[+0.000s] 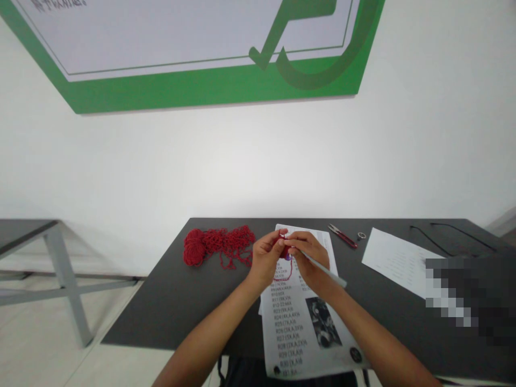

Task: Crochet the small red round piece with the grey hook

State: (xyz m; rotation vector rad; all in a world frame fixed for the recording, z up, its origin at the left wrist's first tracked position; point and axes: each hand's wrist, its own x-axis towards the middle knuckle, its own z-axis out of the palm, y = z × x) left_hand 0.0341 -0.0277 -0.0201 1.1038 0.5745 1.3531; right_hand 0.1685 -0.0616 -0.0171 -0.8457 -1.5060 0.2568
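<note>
My left hand (267,253) pinches a small piece of red crochet work (285,250), which the fingers of both hands partly cover. In my right hand (310,253) is a crochet hook (324,270) with a pale grey handle that slants down to the right; its tip is hidden at the red work. A small purple spot shows on the work's lower edge. From it a loop of red yarn (287,278) hangs over a printed pattern sheet (298,336). To the left of my hands lies a red yarn ball (195,248) with a loose, tangled heap of yarn (229,243).
Red-handled thread snips (342,236) and a small ring (362,235) lie behind my right hand. A second paper (397,263) and a pair of glasses (451,252) are on the right of the dark table (161,322). A pixelated patch covers the right side. Another table (24,234) stands left.
</note>
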